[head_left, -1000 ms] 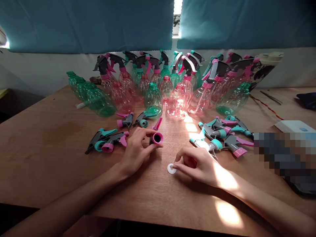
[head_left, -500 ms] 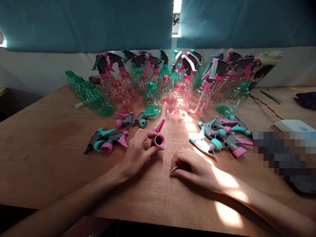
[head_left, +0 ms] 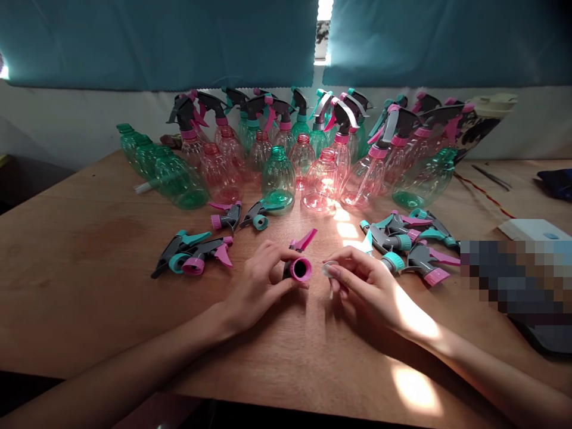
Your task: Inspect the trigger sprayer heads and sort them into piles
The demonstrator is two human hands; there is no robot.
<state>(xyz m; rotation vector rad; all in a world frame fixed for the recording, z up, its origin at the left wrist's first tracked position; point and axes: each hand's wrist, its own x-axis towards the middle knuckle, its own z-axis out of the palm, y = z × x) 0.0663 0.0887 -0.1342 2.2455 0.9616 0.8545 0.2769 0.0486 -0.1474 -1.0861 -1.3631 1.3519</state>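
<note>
Mid-table (head_left: 272, 369): spray head (head_left: 301, 261) in L hand (head_left: 257, 287), disc (head_left: 329, 269) in R hand (head_left: 370, 286), just R of it. Loose heads (head_left: 206, 252) L of & bhd L hand; others bhd & R of R hand. Bottles (head_left: 277, 179) grouped bhd, curtain (head_left: 179, 47) at back. Far R: box (head_left: 534, 227), tweezers (head_left: 491, 176) bhd it, cable (head_left: 485, 193) btwn box & bottles.

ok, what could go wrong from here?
The white disc is pinched on one side by the right hand, so it might slip.
The pink-collared spray head could twist in the left hand, turning its opening away.
The right hand might bump the teal-collared spray head just behind it.
</note>
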